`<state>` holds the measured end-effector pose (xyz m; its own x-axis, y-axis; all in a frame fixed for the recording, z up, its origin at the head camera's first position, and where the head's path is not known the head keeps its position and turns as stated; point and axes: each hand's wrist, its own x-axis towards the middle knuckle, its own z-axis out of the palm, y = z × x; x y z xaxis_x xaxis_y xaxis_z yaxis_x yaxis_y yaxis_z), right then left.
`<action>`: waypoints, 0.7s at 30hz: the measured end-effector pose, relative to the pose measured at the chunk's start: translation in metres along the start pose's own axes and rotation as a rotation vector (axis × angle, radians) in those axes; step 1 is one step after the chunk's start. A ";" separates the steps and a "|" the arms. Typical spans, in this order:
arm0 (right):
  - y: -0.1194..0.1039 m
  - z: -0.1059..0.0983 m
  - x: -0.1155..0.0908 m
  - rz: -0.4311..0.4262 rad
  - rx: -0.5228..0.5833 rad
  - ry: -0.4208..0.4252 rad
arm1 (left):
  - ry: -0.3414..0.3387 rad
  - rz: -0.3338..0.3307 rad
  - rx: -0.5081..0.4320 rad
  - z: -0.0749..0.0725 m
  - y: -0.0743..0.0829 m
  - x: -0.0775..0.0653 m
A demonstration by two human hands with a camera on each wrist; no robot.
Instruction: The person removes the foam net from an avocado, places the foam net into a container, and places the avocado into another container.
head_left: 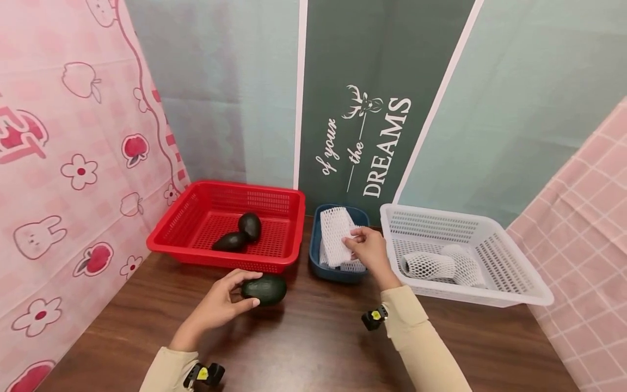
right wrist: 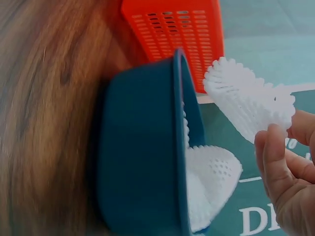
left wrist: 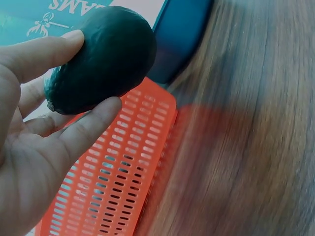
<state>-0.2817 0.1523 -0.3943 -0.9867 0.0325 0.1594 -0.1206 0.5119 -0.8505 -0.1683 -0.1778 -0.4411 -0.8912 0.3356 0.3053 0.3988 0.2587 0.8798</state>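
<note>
My left hand [head_left: 222, 298] holds a dark green avocado [head_left: 264, 289] between thumb and fingers, in front of the red basket. The left wrist view shows the avocado [left wrist: 106, 59] gripped near its stem end. With thumb and fingers my right hand [head_left: 369, 250] pinches a white foam net sleeve [head_left: 336, 234] over the blue bin [head_left: 338, 276]. In the right wrist view that foam sleeve [right wrist: 248, 98] is raised beyond the bin's rim. More white foam sleeves [right wrist: 211, 177] lie inside the bin. Two avocados [head_left: 250, 226] lie in the red basket [head_left: 225, 260].
To the right stands a white basket [head_left: 509, 296] holding foam-sleeved pieces [head_left: 431, 265]. The baskets and bin line up along the back of the wooden table [head_left: 313, 337]. Printed cloths [head_left: 245, 98] hang behind and on both sides.
</note>
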 end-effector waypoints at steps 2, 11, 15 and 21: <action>-0.001 0.007 0.003 0.014 0.019 -0.001 | 0.009 -0.004 0.009 -0.002 0.001 -0.002; -0.001 0.010 -0.001 -0.009 -0.173 -0.020 | 0.039 -0.017 0.016 -0.011 0.009 -0.011; 0.001 0.008 -0.003 -0.048 -0.223 -0.031 | 0.044 -0.019 0.011 -0.014 -0.001 -0.013; 0.000 0.006 -0.003 -0.043 -0.213 -0.049 | 0.037 -0.028 0.033 -0.013 0.013 -0.010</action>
<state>-0.2790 0.1468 -0.3983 -0.9859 -0.0319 0.1643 -0.1417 0.6821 -0.7174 -0.1567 -0.1892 -0.4283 -0.9092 0.2943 0.2944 0.3799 0.2975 0.8759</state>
